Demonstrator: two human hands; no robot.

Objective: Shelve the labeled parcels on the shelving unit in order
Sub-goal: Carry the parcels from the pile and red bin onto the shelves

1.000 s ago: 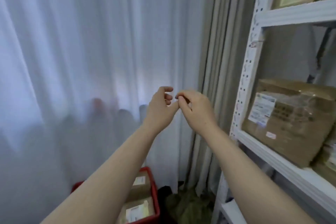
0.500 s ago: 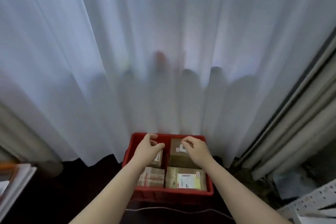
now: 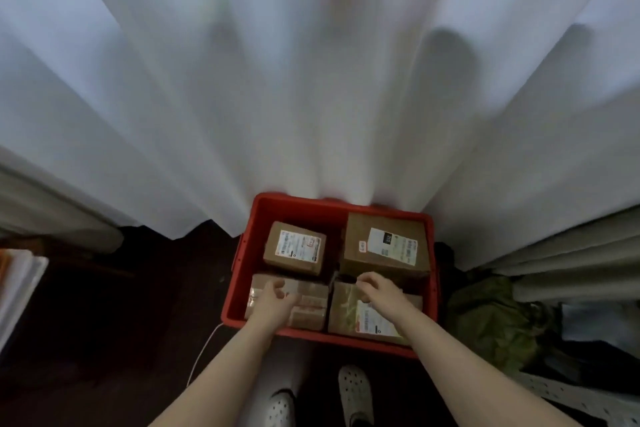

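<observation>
Four labeled parcels (image 3: 385,242) in red crate (image 3: 239,255), print illegible; left hand (image 3: 275,300) and right hand (image 3: 381,289) grips apart, empty.

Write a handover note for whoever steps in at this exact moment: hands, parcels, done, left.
Left hand: empty, fingers curled, over the near-left parcel.
Right hand: empty, fingers bent, over the near-right parcel; contact unclear.
Red crate sits on the floor by the curtain and holds four parcels: the two near ones, a small far-left parcel and a larger far-right parcel, the two far ones with labels up.
Done: nothing visibly lifted.
Left: pick each parcel and shelve it in order; only a strip of shelving shows at lower right.
</observation>
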